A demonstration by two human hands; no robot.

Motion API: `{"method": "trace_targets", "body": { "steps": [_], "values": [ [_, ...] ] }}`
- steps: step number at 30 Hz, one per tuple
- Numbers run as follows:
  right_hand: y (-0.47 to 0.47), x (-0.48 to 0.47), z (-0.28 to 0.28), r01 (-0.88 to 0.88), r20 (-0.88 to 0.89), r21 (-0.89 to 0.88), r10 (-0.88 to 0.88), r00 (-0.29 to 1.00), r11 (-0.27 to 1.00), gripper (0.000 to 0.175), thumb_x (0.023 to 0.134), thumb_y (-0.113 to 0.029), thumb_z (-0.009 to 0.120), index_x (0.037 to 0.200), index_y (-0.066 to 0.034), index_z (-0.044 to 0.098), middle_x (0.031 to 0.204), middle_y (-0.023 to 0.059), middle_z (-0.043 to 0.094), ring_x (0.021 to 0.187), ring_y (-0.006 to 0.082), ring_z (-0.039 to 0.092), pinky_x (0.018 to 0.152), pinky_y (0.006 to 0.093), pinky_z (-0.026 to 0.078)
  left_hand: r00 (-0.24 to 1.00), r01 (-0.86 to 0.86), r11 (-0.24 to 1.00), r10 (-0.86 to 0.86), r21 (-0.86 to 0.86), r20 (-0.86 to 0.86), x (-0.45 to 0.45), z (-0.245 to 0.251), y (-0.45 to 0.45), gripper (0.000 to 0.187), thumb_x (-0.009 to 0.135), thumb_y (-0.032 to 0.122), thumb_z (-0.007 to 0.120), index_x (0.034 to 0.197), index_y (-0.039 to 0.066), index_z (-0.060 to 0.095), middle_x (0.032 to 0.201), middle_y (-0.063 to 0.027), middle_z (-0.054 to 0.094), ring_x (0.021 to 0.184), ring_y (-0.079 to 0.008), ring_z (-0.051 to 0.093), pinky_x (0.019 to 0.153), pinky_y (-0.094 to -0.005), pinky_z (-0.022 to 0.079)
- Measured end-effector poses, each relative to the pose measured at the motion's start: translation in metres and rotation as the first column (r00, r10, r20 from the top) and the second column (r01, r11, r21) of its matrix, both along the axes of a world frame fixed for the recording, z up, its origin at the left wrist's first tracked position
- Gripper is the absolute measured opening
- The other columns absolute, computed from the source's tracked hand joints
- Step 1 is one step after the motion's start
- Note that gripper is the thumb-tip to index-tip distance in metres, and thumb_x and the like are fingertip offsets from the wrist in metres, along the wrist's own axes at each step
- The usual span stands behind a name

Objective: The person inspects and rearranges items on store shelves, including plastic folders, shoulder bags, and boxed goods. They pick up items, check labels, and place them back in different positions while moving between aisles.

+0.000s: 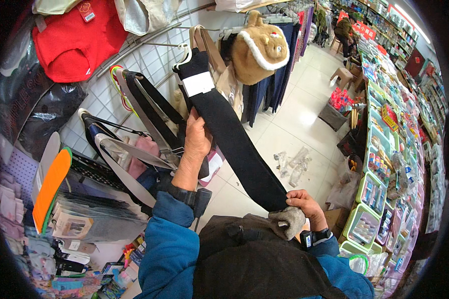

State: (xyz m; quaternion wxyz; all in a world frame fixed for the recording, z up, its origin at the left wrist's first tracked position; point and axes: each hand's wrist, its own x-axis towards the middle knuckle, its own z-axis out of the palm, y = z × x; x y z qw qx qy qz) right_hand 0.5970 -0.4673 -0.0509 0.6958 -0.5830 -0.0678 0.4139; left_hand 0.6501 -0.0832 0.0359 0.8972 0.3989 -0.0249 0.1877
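A pair of black knitted leggings or tights (pixel 243 145) hangs lengthwise from a white plastic hanger (pixel 184 56) on the wall rack. Around its upper part runs a white paper band (pixel 197 84). My left hand (pixel 196 132) grips the near edge below that band, its fingers partly hidden behind the fabric. At the lower end, my right hand (pixel 307 203) pinches the corner and draws the garment out at a slant towards me. Beneath the right hand a fuzzy grey-brown piece of fabric (pixel 290 222) shows; whether it belongs to the black garment I cannot tell.
Grey and black straps (pixel 134 149) hang left on a white wire grid (pixel 134 56). A brown plush bear bag (pixel 262 54) hangs beyond. Crumpled clear plastic (pixel 297 166) lies on the tiled floor (pixel 262 164). Goods baskets (pixel 361 224) line the right; a person (pixel 344 31) sits far back.
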Motion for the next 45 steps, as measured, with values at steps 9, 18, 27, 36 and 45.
{"method": "trace_targets", "body": {
  "steps": [9, 18, 27, 36, 45],
  "values": [
    [0.002, 0.012, -0.013, -0.024, 0.062, -0.01, 0.024, 0.998, 1.0, 0.007, 0.085, -0.006, 0.068, 0.091, -0.0035, 0.068, 0.079, -0.0048, 0.065, 0.071, 0.0049, 0.056, 0.065, 0.0211, 0.044, 0.992, 0.125, 0.976, -0.125, -0.177, 0.014, -0.001, 0.005, -0.002, 0.041, 0.1, 0.032, 0.046, 0.131, 0.005, 0.052, 0.128, -0.0091, 0.059, 0.118, -0.0234, 0.055, 0.106, -0.0395, 0.04],
    [-0.009, 0.007, 0.035, 0.391, -0.122, 0.251, -0.372, 0.92, 0.885, 0.023, 0.074, -0.007, 0.064, 0.096, -0.0015, 0.062, 0.094, 0.0151, 0.069, 0.083, 0.0273, 0.068, 0.078, 0.0398, 0.058, 0.971, 0.203, 0.975, -0.188, 0.093, -0.151, -0.018, -0.022, -0.053, 0.031, 0.09, 0.011, 0.061, 0.12, 0.002, 0.057, 0.118, -0.0093, 0.062, 0.111, -0.0209, 0.057, 0.102, -0.0376, 0.041],
    [0.005, -0.005, 0.133, 0.512, 0.429, 0.417, -0.659, 0.617, 0.751, 0.038, 0.067, -0.013, 0.07, 0.1, -0.0029, 0.056, 0.096, 0.0178, 0.066, 0.084, 0.03, 0.066, 0.076, 0.0437, 0.058, 0.924, 0.37, 0.89, -0.383, 0.268, -0.002, -0.022, 0.023, -0.087, 0.07, 0.089, 0.027, 0.069, 0.138, -0.001, 0.028, 0.119, -0.0129, 0.05, 0.11, -0.0165, 0.053, 0.096, -0.0312, 0.047],
    [0.007, -0.004, 0.179, 0.408, 0.529, 0.448, -0.604, 0.596, 0.795, 0.029, 0.068, -0.013, 0.069, 0.091, -0.0007, 0.057, 0.088, 0.0174, 0.066, 0.077, 0.0288, 0.066, 0.073, 0.0412, 0.057, 0.965, 0.22, 0.905, -0.256, 0.363, 0.054, -0.023, 0.022, -0.102, 0.048, 0.095, 0.017, 0.057, 0.134, -0.002, 0.037, 0.113, -0.011, 0.056, 0.101, -0.0212, 0.059, 0.09, -0.0325, 0.05],
    [-0.004, 0.002, 0.177, 0.242, 0.338, 0.587, -0.506, 0.794, 0.772, 0.022, 0.07, -0.014, 0.067, 0.082, 0.0014, 0.058, 0.08, 0.0171, 0.066, 0.07, 0.0275, 0.066, 0.069, 0.0388, 0.056, 0.951, 0.283, 0.872, -0.31, -0.4, -0.003, -0.012, -0.014, -0.093, 0.039, 0.091, 0.022, 0.051, 0.126, 0.005, 0.056, 0.124, -0.0115, 0.062, 0.115, -0.0264, 0.058, 0.101, -0.0414, 0.044]
  ]
}}
